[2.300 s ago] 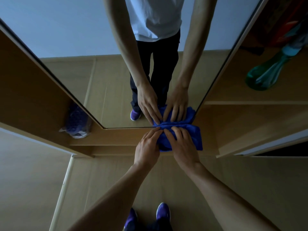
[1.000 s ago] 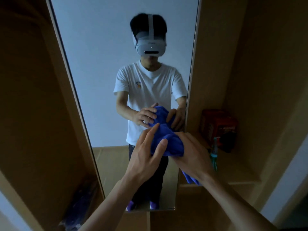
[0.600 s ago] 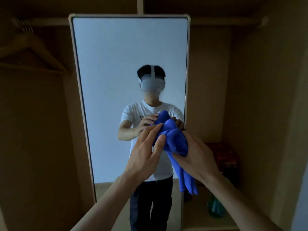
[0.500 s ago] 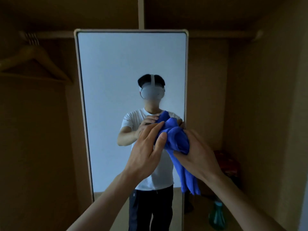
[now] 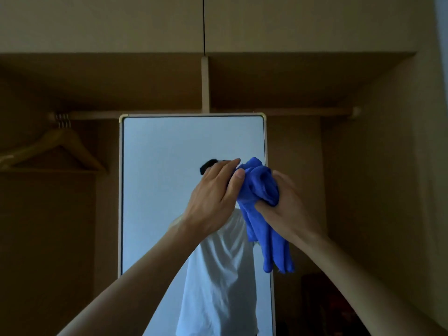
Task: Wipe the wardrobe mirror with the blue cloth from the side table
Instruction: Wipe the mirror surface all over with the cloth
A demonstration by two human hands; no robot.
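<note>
Grip: your right hand (image 5: 288,209) curls round the bunched blue cloth (image 5: 260,190); your left hand (image 5: 213,200) pinches its left edge. Location: raised before the wardrobe mirror (image 5: 164,185), upper right, tail hanging. Contact with glass: cannot tell.

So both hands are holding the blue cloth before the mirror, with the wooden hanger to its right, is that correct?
Not quite: the head view shows the hanger left of the mirror, not right. The left hand and right hand do hold the cloth.
</note>
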